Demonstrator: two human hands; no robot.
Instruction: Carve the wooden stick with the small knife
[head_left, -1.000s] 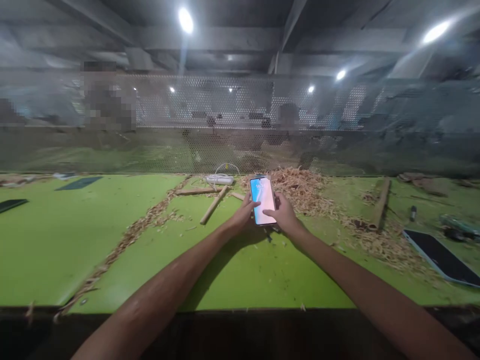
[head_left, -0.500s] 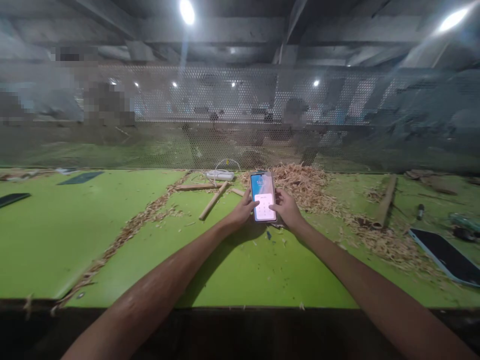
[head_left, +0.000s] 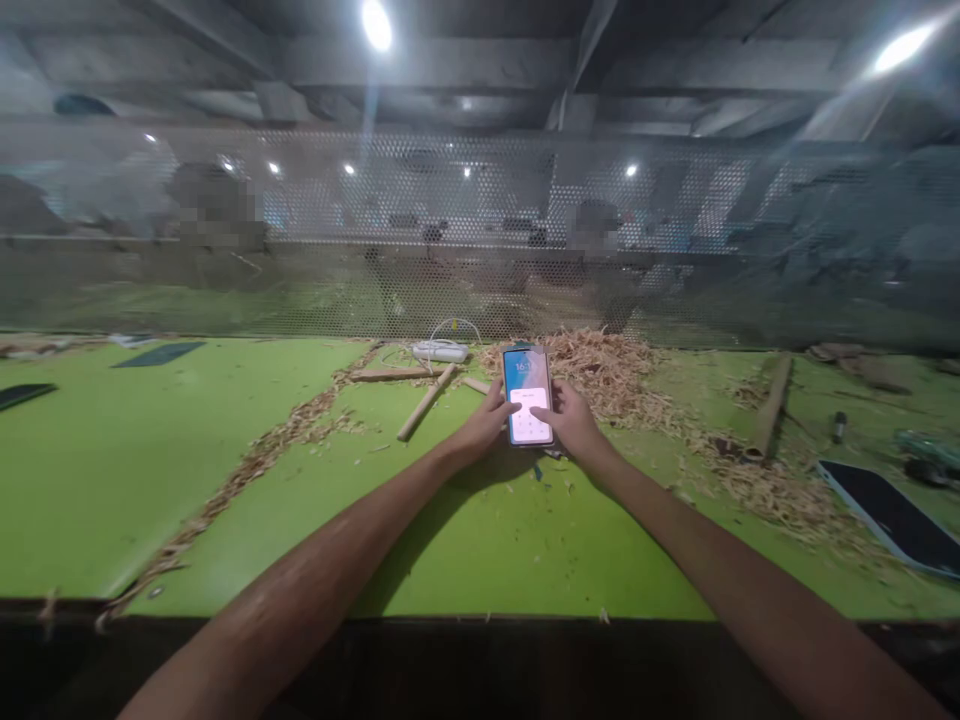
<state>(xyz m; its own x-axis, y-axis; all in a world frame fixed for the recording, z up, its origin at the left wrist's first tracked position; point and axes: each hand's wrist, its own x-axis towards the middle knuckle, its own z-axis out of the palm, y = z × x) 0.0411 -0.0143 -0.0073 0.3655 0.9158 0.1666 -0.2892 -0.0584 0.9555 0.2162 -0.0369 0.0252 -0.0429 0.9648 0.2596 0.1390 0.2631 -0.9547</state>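
A smartphone [head_left: 527,376] with a lit screen is held upright between both my hands above the green table [head_left: 420,540]. Its screen has a blue and pale background, a clock and a white keypad panel. My left hand [head_left: 486,420] grips the left edge, with the thumb over the panel. From the other side my right hand [head_left: 576,424] holds the right edge, its thumb reaching further across the keypad. The fingers behind the phone are mostly hidden.
Wood shavings [head_left: 604,370] are heaped behind the phone and trail rightward. Short wooden sticks [head_left: 427,402] and a white power strip [head_left: 441,351] lie back left. At right are a bamboo-like tube [head_left: 771,410] and another phone [head_left: 896,515]. A perforated screen [head_left: 465,260] stands behind.
My right thumb has shifted left across the keypad panel. Both hands keep hold of the phone in nearly the same place.
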